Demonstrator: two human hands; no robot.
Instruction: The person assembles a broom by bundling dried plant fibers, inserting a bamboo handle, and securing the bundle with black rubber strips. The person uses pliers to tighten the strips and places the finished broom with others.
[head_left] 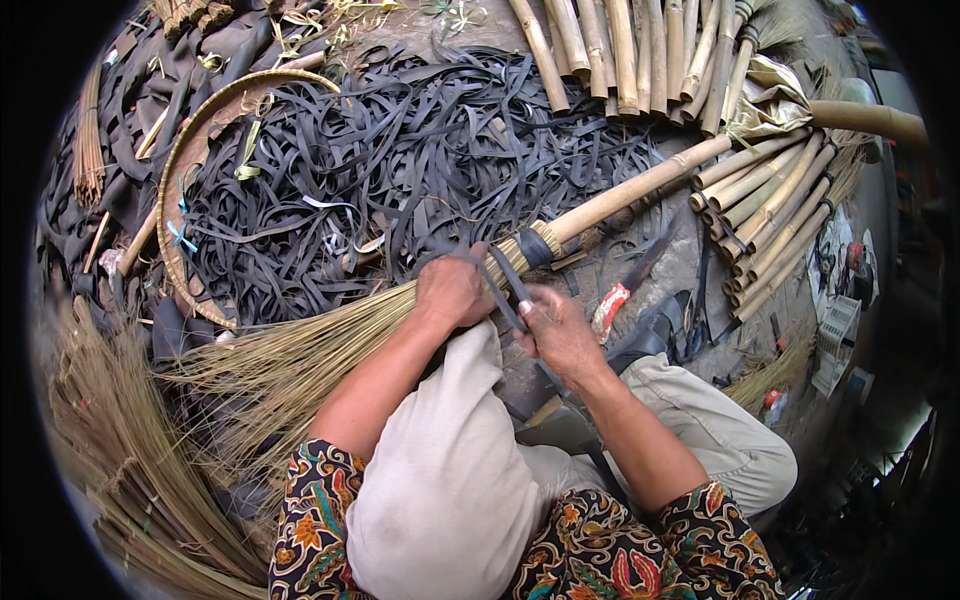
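A broom of stiff straw bristles (335,335) lies slanting across my raised knee, its bamboo handle (640,186) pointing up to the right. Black strip is wound round the neck (535,246), where bristles meet handle. My left hand (454,288) is closed round the bristles just below that neck. In my right hand (558,330), between thumb and fingers, is a black rubber strip (508,278) that runs up to the bristle top. The strip's tail hangs below that hand. Slight motion blur softens the right fingers.
A heap of black strips (430,150) lies ahead, partly on a round woven tray (166,215). Bundled bamboo handles (765,215) sit at the right, more (640,60) at the far side. A knife (612,306) with a red-and-white grip lies beside my right hand. Straw bundles (140,460) fill the left.
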